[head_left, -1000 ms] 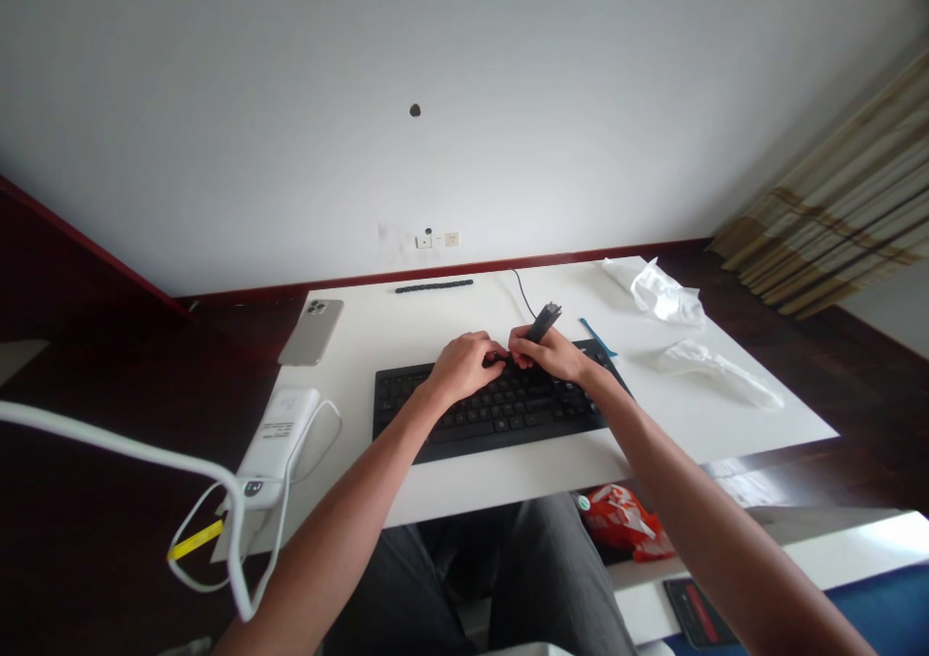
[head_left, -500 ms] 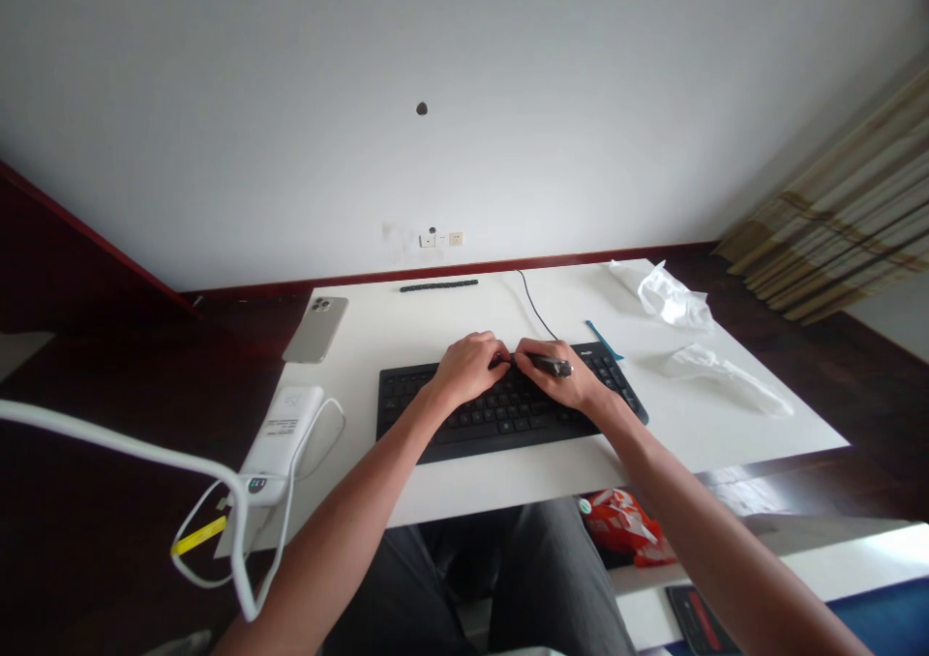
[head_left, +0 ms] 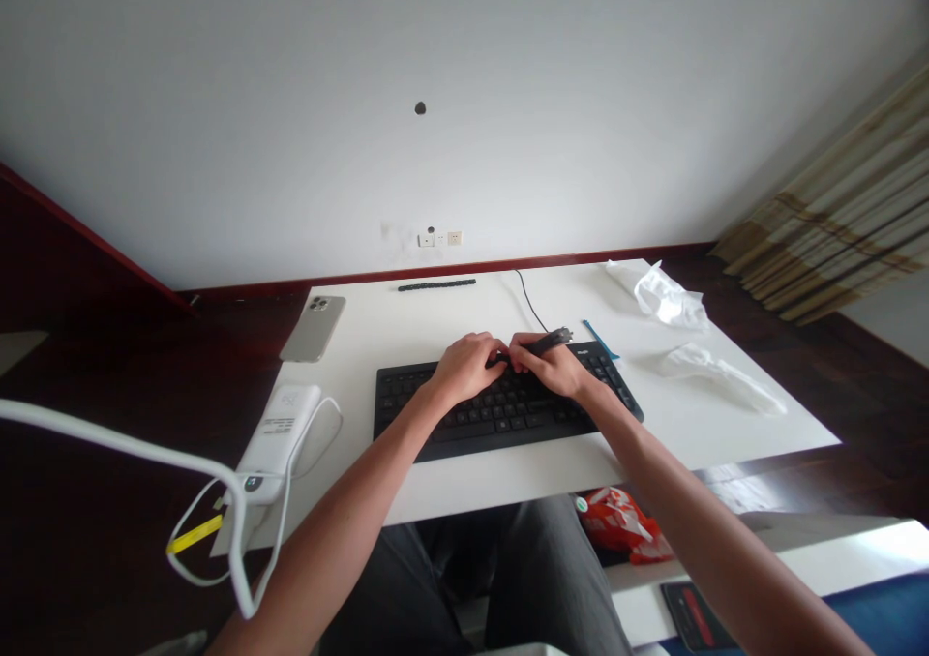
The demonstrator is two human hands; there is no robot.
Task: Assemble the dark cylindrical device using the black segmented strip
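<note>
A black keyboard [head_left: 500, 414] lies near the front of the white table, partly under my hands. My right hand [head_left: 548, 364] is closed round a dark narrow object [head_left: 553, 341], whose rough greyish end sticks out past the fingers to the upper right. My left hand [head_left: 471, 364] is closed close beside it over the keyboard's upper rows, thumb and fingers pinched together. A dark bit shows at its fingertips; I cannot tell whether it belongs to the same object. A thin blue tool [head_left: 601, 340] lies by the keyboard's upper right corner.
A black knobbly strip [head_left: 436, 285] lies at the table's back edge. To the left are a phone [head_left: 314, 329] and a white power bank [head_left: 283, 429] with a white cable. Crumpled clear plastic [head_left: 664, 295] lies on the right. A black cord [head_left: 532, 298] runs behind the keyboard.
The dark object in my right hand has swung so that its free end points up and away. My right hand has turned slightly; my left hand has hardly moved.
</note>
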